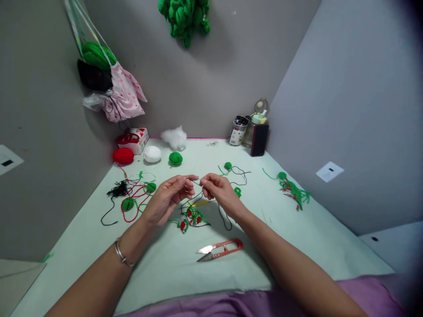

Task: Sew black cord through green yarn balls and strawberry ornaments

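My left hand (168,197) and my right hand (218,188) are raised close together over the middle of the table. A short stretch of black yarn (197,183) runs between their fingertips. The right thumb and index finger pinch it. On the left, the fingers are bent around its other end, partly hidden. Black strands (226,220) loop down to the tabletop. Below my hands lie small green and red crocheted pieces (194,216) with white edging, beside a slim yellow tool (200,204). Nearer to me rest orange-handled thread snips (220,249), blades pointing left.
Red (123,155), white (152,154) and green yarn balls (175,158) stand at the back left, near white stuffing (175,137). Tangled black yarn (118,189) lies at left, green pieces (295,189) at right. A phone (259,140) leans by a pen cup (237,131).
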`<state>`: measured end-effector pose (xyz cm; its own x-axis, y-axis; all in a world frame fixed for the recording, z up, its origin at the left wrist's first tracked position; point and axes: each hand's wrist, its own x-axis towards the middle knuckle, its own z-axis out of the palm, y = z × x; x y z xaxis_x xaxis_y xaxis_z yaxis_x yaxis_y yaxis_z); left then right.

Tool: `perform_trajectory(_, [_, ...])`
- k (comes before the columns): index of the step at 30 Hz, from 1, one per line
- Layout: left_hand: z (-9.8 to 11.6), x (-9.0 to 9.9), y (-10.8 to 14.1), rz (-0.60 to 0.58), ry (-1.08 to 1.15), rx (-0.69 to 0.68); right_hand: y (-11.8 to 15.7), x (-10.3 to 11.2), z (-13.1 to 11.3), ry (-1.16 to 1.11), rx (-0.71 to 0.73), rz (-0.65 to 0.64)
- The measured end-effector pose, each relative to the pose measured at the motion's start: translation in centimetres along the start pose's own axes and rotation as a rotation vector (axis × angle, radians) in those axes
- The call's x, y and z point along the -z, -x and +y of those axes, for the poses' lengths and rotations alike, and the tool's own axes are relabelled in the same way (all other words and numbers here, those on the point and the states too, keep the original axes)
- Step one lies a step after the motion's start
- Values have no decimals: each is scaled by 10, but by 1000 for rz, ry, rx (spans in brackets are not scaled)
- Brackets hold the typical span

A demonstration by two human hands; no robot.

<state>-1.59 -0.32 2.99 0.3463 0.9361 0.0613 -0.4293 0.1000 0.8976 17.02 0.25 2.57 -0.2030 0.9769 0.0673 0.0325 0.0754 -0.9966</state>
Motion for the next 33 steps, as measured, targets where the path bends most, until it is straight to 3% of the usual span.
perform_trajectory(3, [2, 0, 0, -46, 70, 30, 0, 3, -2, 7, 0, 26])
perform_trajectory(6, [-2, 1, -2, 21, 14, -33, 0, 7, -7, 9, 28, 113])
perform_trajectory(11, [-15, 1, 0, 112, -494, -209, 6, 5, -13, -65, 64, 36])
perform_trajectory(17, [-26, -3, 4, 13, -813, -452, 12, -3, -13, 33, 153, -46])
perform_trajectory(33, [-31, -1, 3, -16, -958, -561, 16, -8, -16, 220, 229, 81])
